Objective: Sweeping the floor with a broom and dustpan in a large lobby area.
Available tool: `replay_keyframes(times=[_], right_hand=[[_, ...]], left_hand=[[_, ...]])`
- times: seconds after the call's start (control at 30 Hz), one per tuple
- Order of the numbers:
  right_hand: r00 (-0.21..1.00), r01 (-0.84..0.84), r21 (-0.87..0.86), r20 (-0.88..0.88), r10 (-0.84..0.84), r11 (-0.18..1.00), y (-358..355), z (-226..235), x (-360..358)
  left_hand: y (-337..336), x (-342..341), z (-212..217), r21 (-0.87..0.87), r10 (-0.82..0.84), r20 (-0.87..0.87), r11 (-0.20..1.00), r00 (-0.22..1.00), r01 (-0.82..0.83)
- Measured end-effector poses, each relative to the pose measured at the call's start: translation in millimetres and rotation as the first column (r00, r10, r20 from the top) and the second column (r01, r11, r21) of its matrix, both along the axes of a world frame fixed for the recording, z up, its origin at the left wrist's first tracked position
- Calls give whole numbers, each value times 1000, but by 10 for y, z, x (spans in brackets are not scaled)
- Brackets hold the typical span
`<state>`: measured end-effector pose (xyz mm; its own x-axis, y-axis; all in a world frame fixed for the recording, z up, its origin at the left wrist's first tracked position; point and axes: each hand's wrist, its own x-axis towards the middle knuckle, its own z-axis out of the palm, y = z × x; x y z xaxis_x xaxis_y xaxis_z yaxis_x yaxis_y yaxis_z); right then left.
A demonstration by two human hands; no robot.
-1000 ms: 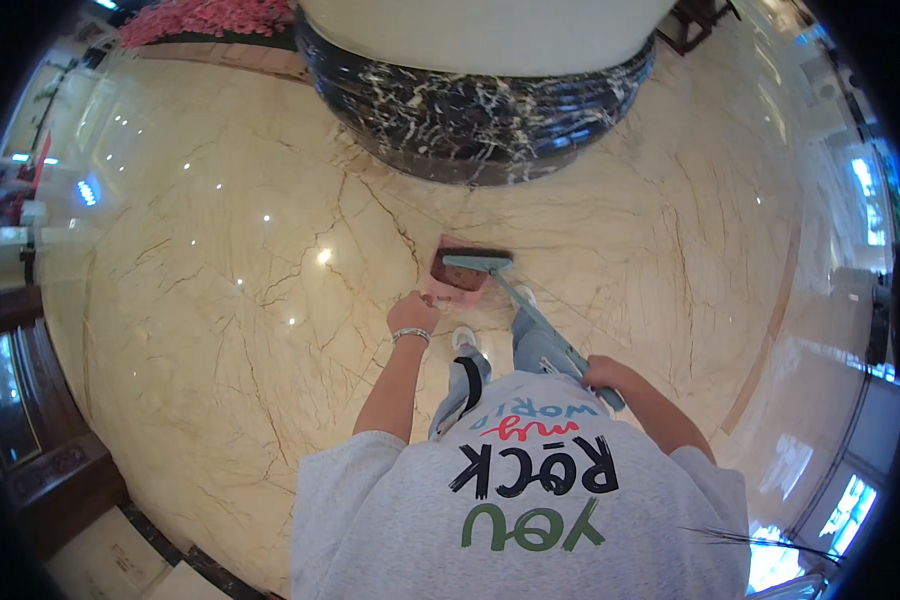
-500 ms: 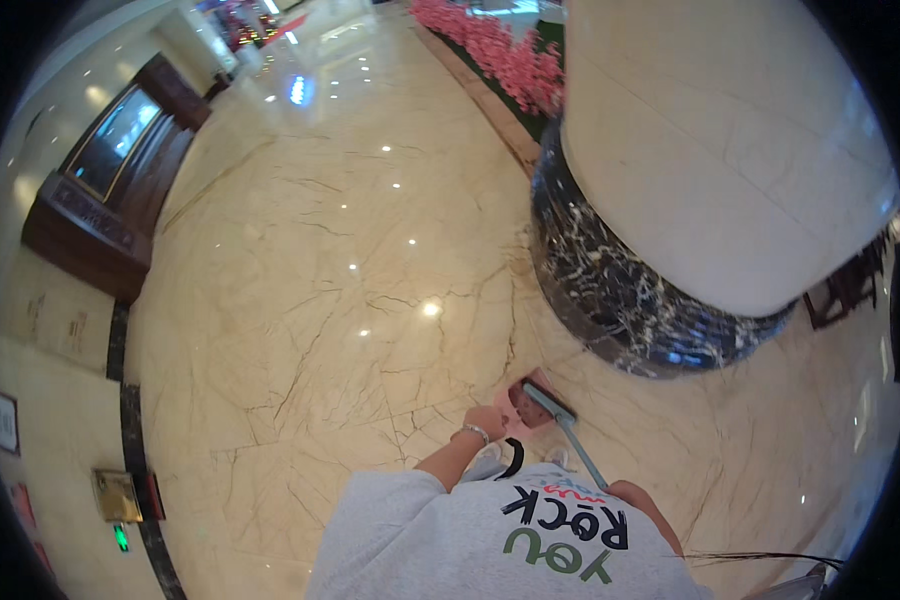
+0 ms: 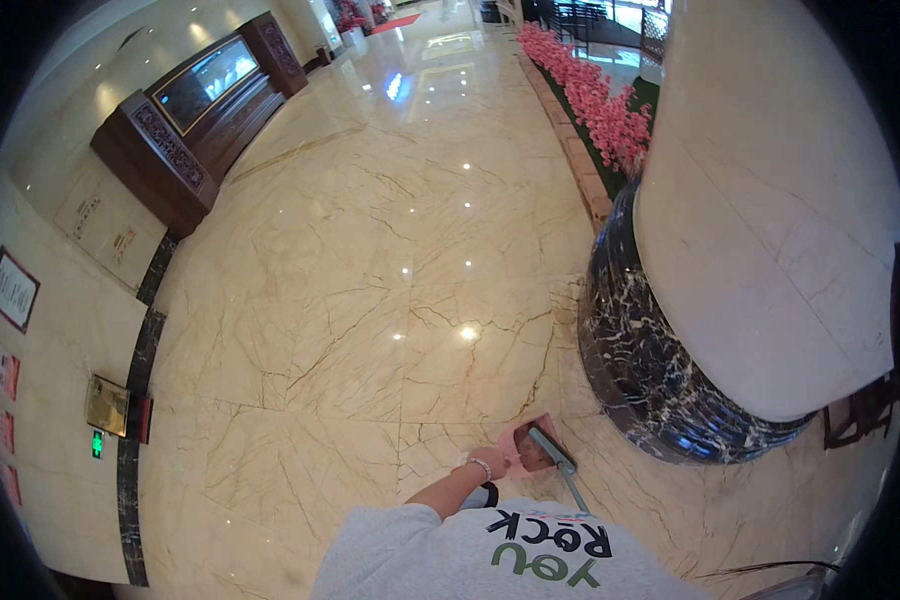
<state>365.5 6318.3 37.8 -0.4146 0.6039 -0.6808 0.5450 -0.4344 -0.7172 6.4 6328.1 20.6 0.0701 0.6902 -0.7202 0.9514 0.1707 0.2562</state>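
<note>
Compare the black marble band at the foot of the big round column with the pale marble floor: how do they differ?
The black marble band is dark with white veins and curves upright around the column; the pale marble floor is cream with thin brown veins and lies flat. Both are glossy. The left hand holds a pink dustpan near the band.

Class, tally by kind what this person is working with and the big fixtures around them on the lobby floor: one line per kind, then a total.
Pink dustpans, touched by the left hand: 1
Long-handled brooms: 1
Round columns with a black marble base: 1
Dark wooden cabinets by the wall: 1
Beds of pink flowers: 1
Total: 5
</note>
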Motion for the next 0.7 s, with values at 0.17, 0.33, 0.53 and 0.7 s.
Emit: replay_keyframes(times=[0.17,0.33,0.53,0.7], right_hand=[[1000,20,87,21,-22,996,233,313,-389],[997,51,168,56,-61,984,446,592,-930],[991,69,210,100,-92,975,641,830,-1597],[985,102,204,119,-128,974,715,892,-2045]], left_hand=[[29,-271,-130,101,65,88,992,994,-73],[48,-820,-134,110,92,253,986,963,-123],[-138,-2018,-157,91,253,193,957,948,-274],[-444,-2885,87,89,406,167,902,899,-423]])
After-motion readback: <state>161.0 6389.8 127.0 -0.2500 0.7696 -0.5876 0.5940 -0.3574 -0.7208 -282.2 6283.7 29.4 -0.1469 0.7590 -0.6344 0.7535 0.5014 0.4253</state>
